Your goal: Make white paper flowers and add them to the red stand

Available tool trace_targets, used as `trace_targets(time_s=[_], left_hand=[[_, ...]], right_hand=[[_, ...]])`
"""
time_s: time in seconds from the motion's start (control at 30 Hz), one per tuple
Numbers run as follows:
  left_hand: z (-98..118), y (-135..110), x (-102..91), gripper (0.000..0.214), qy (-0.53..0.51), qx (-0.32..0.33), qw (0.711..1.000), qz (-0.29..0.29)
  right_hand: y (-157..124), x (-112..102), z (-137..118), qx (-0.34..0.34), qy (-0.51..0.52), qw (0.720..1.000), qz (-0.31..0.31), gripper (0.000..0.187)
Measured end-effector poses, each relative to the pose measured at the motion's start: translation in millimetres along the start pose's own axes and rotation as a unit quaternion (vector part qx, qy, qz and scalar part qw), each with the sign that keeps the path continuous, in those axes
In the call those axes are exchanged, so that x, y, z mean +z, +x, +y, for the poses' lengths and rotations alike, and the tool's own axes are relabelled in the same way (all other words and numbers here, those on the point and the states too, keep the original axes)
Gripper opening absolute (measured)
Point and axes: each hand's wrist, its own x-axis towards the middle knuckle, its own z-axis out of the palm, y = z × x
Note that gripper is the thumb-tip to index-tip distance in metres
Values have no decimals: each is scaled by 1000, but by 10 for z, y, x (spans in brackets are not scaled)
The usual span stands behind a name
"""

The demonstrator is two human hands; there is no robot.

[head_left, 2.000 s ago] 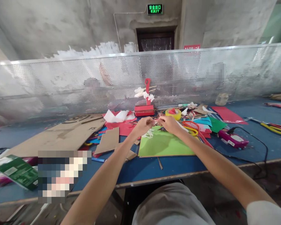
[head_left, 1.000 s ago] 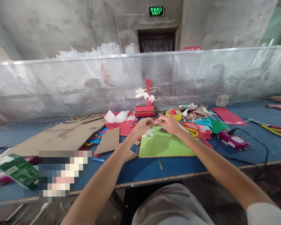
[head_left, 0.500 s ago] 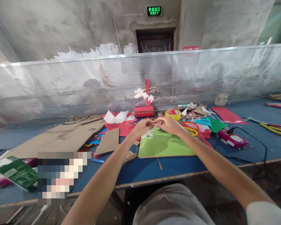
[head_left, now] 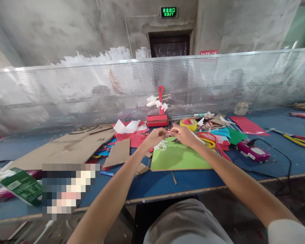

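My left hand and my right hand meet above the far edge of a lime-green sheet. Both are closed in a pinch, fingertips nearly touching. Something small and pale shows between them, too small to name. Thin white strips lie on the sheet just below my left hand. Behind my hands stands a red box-shaped piece with a red upright that carries white tufts. A roll of yellow tape lies beyond my right hand.
Cardboard covers the table's left side, with a smaller cardboard piece nearer. On the right are a purple device with a black cable, a red sheet and yellow-handled pliers. A perforated metal screen runs along the back.
The whole view has shifted very slightly. My hands keep the same pinched pose over the green sheet, with only a small motion at the fingertips.
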Motion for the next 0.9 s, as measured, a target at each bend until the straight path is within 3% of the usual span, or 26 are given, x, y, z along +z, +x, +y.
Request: trace_targets(time_s=[0.27,0.43,0.6,0.9], left_hand=[[-4,-9,2,13,47,6,999,-21],[-43,-1,-16,12,34,-17,999,-19],[-28,0,-19,12,14,-32,999,-9],[13,-5,-11,16,20,12,999,-22]], right_hand=[[-32,-62,-65,28,-32,998,-45,43],[-17,-46,-53,28,70,997,-29,24],[-5,6,78,41,102,994,8,20],[-25,-37,52,58,-19,998,3,59]])
